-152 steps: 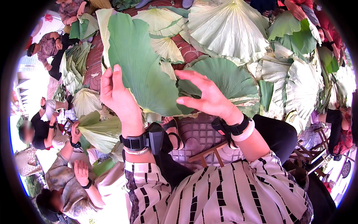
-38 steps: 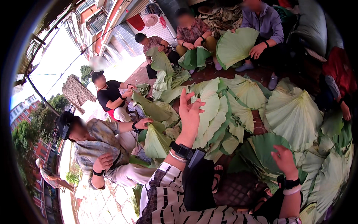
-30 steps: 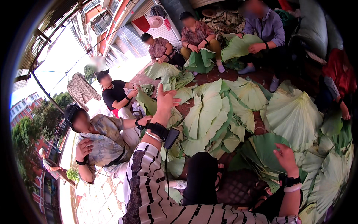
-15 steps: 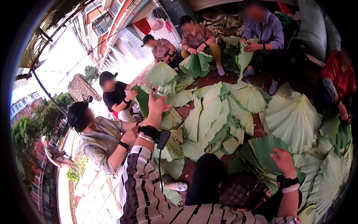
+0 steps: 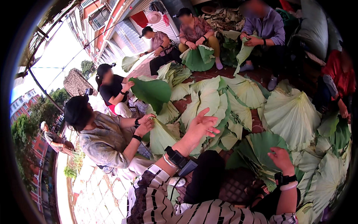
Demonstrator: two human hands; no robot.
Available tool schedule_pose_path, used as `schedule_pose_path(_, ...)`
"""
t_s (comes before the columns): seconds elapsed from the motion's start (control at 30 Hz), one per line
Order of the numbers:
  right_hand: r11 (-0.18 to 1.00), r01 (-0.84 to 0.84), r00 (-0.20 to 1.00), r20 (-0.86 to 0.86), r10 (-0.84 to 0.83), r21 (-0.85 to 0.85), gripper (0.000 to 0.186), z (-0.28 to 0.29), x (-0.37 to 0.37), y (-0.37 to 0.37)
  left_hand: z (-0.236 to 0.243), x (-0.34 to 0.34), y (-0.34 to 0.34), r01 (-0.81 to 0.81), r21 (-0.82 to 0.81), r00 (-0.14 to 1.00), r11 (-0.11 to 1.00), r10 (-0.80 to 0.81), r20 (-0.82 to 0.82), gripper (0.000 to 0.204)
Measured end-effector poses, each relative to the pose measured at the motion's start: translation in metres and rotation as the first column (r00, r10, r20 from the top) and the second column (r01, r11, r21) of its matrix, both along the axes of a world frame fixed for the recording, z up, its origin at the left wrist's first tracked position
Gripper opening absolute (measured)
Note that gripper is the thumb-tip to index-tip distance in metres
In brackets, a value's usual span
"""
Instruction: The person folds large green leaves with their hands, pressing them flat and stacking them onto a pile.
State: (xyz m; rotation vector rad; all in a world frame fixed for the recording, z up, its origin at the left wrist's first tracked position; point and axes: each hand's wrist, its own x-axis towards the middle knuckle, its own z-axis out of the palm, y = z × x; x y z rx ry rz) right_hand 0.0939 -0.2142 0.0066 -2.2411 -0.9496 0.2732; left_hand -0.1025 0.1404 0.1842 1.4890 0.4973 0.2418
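My left hand (image 5: 201, 128) is stretched out over the middle of a heap of large lotus leaves (image 5: 207, 99), its fingers spread and nothing in them. Pale, ribbed undersides show on most of these leaves. My right hand (image 5: 281, 159) is raised beside a stack of darker green lotus leaves (image 5: 263, 143). Its fingers are loosely bent and apart, with nothing seen in them. Beyond that stack, a broad pale lotus leaf (image 5: 292, 119) lies fanned out. My dark-trousered knee (image 5: 207, 173) stands between my arms.
Several people sit around the heap handling lotus leaves. Nearest on my left, a person in a patterned shirt (image 5: 104, 138) holds a pale leaf; one in black (image 5: 112, 89) holds a green one. A person in red (image 5: 337, 82) sits at the right. Full sacks (image 5: 313, 31) stand behind.
My left hand has swung down and right, from upright at the left to over the heap. My right hand has barely moved. The nearest left co-worker now holds out a pale leaf.
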Motion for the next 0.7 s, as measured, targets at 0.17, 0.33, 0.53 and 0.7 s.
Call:
schedule_pose_path(0.17,1.000,0.000,1.000,-0.001,0.000,0.010,0.036,-0.001,0.000,0.001,-0.002,-0.007,-0.006,0.024,-0.040,1.000,0.999,-0.024,-0.003,0.075)
schedule_pose_path(0.33,1.000,0.001,1.000,-0.014,-0.001,0.014,0.036,0.001,-0.002,0.002,-0.006,-0.012,-0.006,-0.017,-0.038,1.000,0.999,0.018,0.016,0.072)
schedule_pose_path(0.53,1.000,-0.002,1.000,-0.023,0.001,-0.013,0.036,0.003,-0.002,0.001,-0.018,-0.027,-0.004,-0.055,-0.017,0.998,0.998,0.055,0.037,0.069)
schedule_pose_path(0.7,1.000,0.003,1.000,-0.025,-0.003,-0.012,0.036,0.001,0.000,-0.006,-0.042,-0.054,0.000,-0.138,-0.048,0.989,0.989,0.140,0.042,0.068)
